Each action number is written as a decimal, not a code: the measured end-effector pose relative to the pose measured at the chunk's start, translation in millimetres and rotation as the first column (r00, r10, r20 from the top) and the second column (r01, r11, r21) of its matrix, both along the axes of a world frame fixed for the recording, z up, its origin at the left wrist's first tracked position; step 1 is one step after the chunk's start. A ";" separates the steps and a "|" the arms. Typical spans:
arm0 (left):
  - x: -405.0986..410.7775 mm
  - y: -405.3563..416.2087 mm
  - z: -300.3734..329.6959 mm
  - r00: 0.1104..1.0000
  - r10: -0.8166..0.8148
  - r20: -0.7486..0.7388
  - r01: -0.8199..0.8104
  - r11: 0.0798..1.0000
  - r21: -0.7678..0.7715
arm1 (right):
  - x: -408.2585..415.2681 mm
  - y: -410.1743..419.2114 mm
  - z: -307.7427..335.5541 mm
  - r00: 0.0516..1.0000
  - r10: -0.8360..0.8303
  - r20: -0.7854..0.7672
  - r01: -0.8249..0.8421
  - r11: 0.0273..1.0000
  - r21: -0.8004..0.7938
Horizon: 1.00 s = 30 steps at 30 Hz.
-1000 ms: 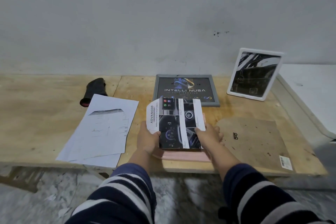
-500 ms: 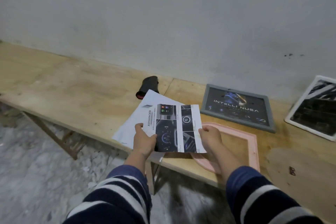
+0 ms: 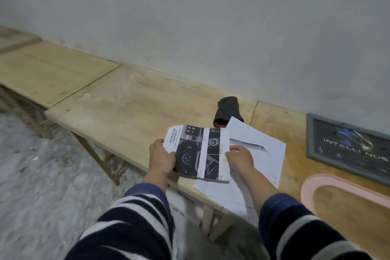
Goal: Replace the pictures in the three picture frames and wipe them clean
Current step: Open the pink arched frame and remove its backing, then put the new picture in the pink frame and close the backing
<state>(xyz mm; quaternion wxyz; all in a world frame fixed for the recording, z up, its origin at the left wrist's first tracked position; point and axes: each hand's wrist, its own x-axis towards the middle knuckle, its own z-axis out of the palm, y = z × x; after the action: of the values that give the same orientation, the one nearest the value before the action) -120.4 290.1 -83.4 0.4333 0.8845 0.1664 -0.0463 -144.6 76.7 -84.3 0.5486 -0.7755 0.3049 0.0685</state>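
Note:
I hold a printed picture [image 3: 198,150] with dark car-dashboard panels and the word ADVANCED above the wooden table's front edge. My left hand [image 3: 161,157] grips its left edge and my right hand [image 3: 239,157] pinches its right edge. An empty pink frame [image 3: 308,188] lies flat at the lower right, partly cut off. A grey frame [image 3: 312,133] with a dark INTELLI NUSA picture lies flat at the right edge. A rolled black cloth with a red rim [image 3: 228,111] lies near the wall.
White paper sheets [image 3: 259,154] lie on the wooden table [image 3: 126,103] under my right hand and overhang its front edge. A second wooden table [image 3: 48,69] stands to the left. A grey wall runs behind. The concrete floor [image 3: 42,186] is at the lower left.
The view has swung left. Both hands carried the picture left, away from the pink frame, to above the white sheets. The white frame has left the view.

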 end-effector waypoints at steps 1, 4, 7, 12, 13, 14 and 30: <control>10.9 11.4 -2.4 1.000 -0.016 -0.008 0.016 1.000 0.022 | 10.3 9.1 -3.9 1.000 0.003 -0.008 -0.003 1.000 0.001; 38.2 38.7 -8.5 0.996 -0.093 -0.007 0.093 0.991 0.092 | 31.9 30.1 -9.9 0.999 0.006 -0.039 -0.005 1.000 0.015; 64.8 61.6 -15.0 0.991 -0.133 -0.023 0.135 0.978 0.156 | 50.9 51.9 -17.6 0.998 -0.027 -0.065 0.031 0.998 0.057; 93.6 75.2 -15.4 0.974 -0.219 -0.063 0.228 0.920 0.320 | 70.0 75.0 -20.9 0.997 0.021 -0.081 -0.022 1.000 -0.010; 97.4 76.8 -17.2 0.967 -0.236 -0.092 0.254 0.899 0.358 | 73.3 77.6 -21.6 0.996 0.032 -0.081 -0.034 0.999 -0.028; 98.4 76.9 -16.9 0.960 -0.244 -0.134 0.277 0.882 0.381 | 75.5 79.4 -23.5 0.996 0.040 -0.083 -0.044 0.998 -0.044; 88.6 25.5 -6.2 0.859 -0.455 -0.233 0.507 0.696 0.509 | 61.0 52.1 -8.8 0.995 0.098 0.006 -0.092 0.957 -0.273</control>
<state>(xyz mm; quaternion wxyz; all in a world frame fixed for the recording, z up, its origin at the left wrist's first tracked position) -31.8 315.6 -89.6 0.1233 0.9803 -0.0456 -0.1471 -83.6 128.7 -93.1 0.4355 -0.8580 0.2686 0.0447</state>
